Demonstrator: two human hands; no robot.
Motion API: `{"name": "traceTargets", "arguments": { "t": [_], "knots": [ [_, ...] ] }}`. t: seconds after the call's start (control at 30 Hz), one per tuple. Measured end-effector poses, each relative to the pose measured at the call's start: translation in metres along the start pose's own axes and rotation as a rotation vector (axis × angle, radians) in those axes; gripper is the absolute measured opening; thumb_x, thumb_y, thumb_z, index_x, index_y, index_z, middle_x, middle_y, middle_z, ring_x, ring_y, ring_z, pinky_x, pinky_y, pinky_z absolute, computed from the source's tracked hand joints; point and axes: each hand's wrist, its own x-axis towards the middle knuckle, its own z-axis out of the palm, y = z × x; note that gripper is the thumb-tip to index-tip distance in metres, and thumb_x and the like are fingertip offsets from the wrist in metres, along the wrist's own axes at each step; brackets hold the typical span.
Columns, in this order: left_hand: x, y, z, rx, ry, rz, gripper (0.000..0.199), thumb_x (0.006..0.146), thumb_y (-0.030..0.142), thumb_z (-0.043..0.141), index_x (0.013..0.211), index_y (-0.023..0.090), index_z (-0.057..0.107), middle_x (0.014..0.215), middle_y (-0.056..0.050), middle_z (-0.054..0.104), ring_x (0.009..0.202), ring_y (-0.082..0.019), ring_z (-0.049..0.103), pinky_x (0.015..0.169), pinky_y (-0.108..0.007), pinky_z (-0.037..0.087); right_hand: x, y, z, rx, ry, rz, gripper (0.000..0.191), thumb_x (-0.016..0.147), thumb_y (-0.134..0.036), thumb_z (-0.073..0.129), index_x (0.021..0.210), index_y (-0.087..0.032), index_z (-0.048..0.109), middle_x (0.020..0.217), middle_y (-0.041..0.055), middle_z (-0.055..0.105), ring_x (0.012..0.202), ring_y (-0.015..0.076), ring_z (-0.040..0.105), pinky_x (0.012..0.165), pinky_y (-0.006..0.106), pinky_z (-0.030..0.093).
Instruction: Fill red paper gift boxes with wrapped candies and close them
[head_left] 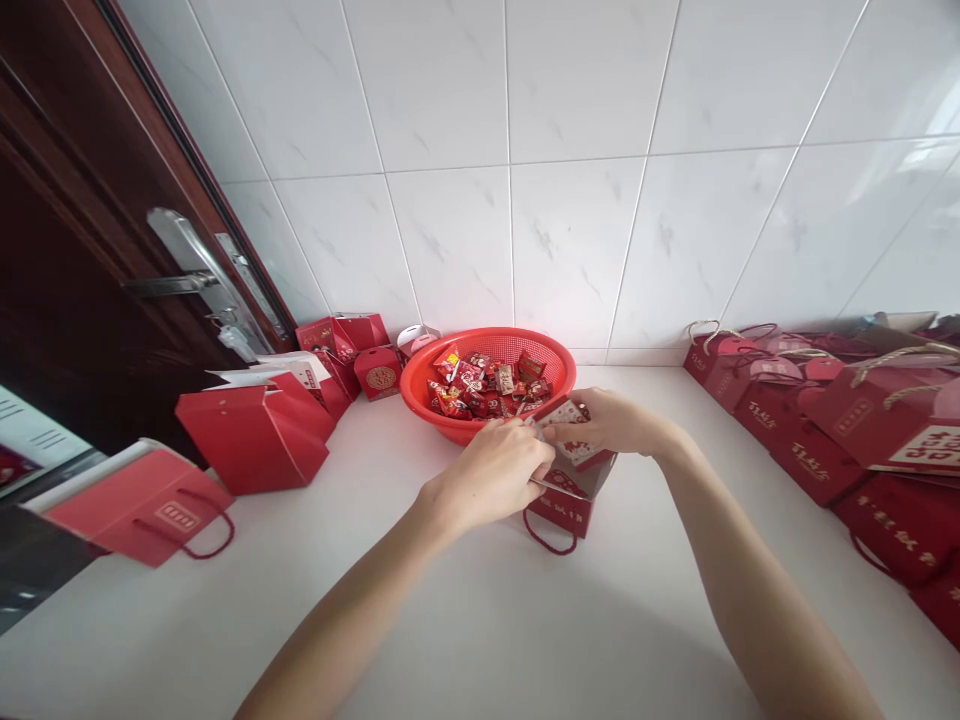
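A red gift box (pixel 564 512) with a looped rope handle and gold lettering stands upright on the white table, in front of a red plastic basket (pixel 491 338) of wrapped candies (pixel 469 378). My left hand (pixel 495 468) is closed, its fingers bent at the box's upper left edge. From the right, my right hand (pixel 611 425) pinches the white-and-red patterned top flap, thumb towards the left hand. Both hands meet at the box's top, so its opening and the fingertips are partly hidden.
Several open red boxes (pixel 251 435) stand on the left, with another red box (pixel 142 500) lying tilted at the table's edge. Filled red gift boxes (pixel 806 430) crowd the right side. Behind are a tiled wall and a dark door with a metal handle (pixel 199 270).
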Motion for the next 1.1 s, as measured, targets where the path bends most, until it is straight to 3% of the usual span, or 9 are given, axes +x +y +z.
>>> {"name": "traceTargets", "arguments": {
  "t": [0.1, 0.3, 0.57, 0.77, 0.87, 0.97, 1.03, 1.1],
  "knots": [
    [-0.0004, 0.0003, -0.0008, -0.017, -0.005, -0.009, 0.018, 0.075, 0.002, 0.057, 0.069, 0.019, 0.061, 0.085, -0.003, 0.069, 0.085, -0.022, 0.064, 0.074, -0.031, 0.046, 0.0006, 0.0015, -0.0007, -0.001, -0.011, 0.007, 0.042, 0.077, -0.058, 0.068, 0.074, -0.021, 0.048, 0.073, -0.0005, 0.055, 0.063, 0.0135, 0.046, 0.051, 0.026, 0.033],
    [-0.0003, -0.0007, -0.0008, -0.014, -0.015, -0.009, 0.018, 0.073, 0.001, 0.058, 0.069, 0.019, 0.062, 0.079, -0.003, 0.067, 0.084, -0.022, 0.064, 0.073, -0.030, 0.045, 0.0001, -0.0011, -0.0008, -0.012, 0.053, 0.025, 0.023, 0.083, -0.038, 0.063, 0.078, -0.021, 0.049, 0.079, 0.0012, 0.059, 0.066, 0.0135, 0.048, 0.054, 0.025, 0.035],
    [0.0004, -0.0004, 0.0001, 0.010, -0.026, -0.011, 0.012, 0.080, 0.011, 0.062, 0.072, 0.019, 0.060, 0.078, -0.003, 0.065, 0.087, -0.025, 0.064, 0.075, -0.033, 0.046, -0.0012, 0.0006, -0.0027, 0.209, -0.122, -0.005, 0.013, 0.078, -0.028, 0.065, 0.080, -0.021, 0.053, 0.062, -0.0051, 0.048, 0.053, 0.0094, 0.041, 0.046, 0.022, 0.031],
    [-0.0032, 0.0011, -0.0018, -0.032, -0.069, -0.019, 0.014, 0.083, 0.027, 0.067, 0.074, 0.018, 0.061, 0.089, -0.005, 0.060, 0.091, -0.025, 0.063, 0.075, -0.033, 0.047, 0.0002, 0.0000, -0.0035, 0.294, -0.191, 0.013, 0.012, 0.076, -0.028, 0.066, 0.080, -0.021, 0.058, 0.067, -0.0028, 0.056, 0.057, 0.0109, 0.050, 0.049, 0.022, 0.037],
    [-0.0069, 0.0020, -0.0031, -0.096, -0.087, -0.071, 0.008, 0.085, 0.025, 0.063, 0.081, 0.019, 0.067, 0.108, -0.008, 0.057, 0.091, -0.023, 0.064, 0.070, -0.031, 0.047, 0.0000, -0.0019, -0.0041, 0.298, -0.178, -0.019, 0.009, 0.078, -0.028, 0.063, 0.076, -0.020, 0.059, 0.066, -0.0022, 0.055, 0.057, 0.0103, 0.048, 0.046, 0.021, 0.034],
    [-0.0092, 0.0022, -0.0034, -0.151, -0.088, -0.101, 0.011, 0.086, 0.024, 0.061, 0.087, 0.020, 0.072, 0.132, -0.010, 0.047, 0.088, -0.021, 0.065, 0.070, -0.031, 0.048, -0.0007, -0.0033, -0.0046, 0.337, -0.247, -0.060, 0.011, 0.080, -0.028, 0.060, 0.074, -0.020, 0.059, 0.063, -0.0028, 0.054, 0.053, 0.0096, 0.045, 0.044, 0.021, 0.030],
    [-0.0092, 0.0011, -0.0025, -0.159, -0.086, -0.080, 0.012, 0.086, 0.023, 0.061, 0.086, 0.020, 0.073, 0.130, -0.009, 0.050, 0.088, -0.020, 0.066, 0.070, -0.030, 0.048, -0.0005, -0.0036, -0.0040, 0.352, -0.255, -0.049, 0.010, 0.080, -0.027, 0.060, 0.075, -0.019, 0.059, 0.064, -0.0025, 0.056, 0.054, 0.0096, 0.046, 0.045, 0.021, 0.032],
    [-0.0085, -0.0010, -0.0010, -0.145, -0.061, -0.038, 0.012, 0.084, 0.021, 0.063, 0.082, 0.020, 0.074, 0.115, -0.007, 0.057, 0.087, -0.020, 0.065, 0.070, -0.029, 0.048, 0.0006, -0.0033, -0.0017, 0.332, -0.212, -0.006, 0.006, 0.079, -0.025, 0.061, 0.078, -0.019, 0.059, 0.069, -0.0013, 0.059, 0.057, 0.0103, 0.048, 0.047, 0.021, 0.035]
  ]
}}
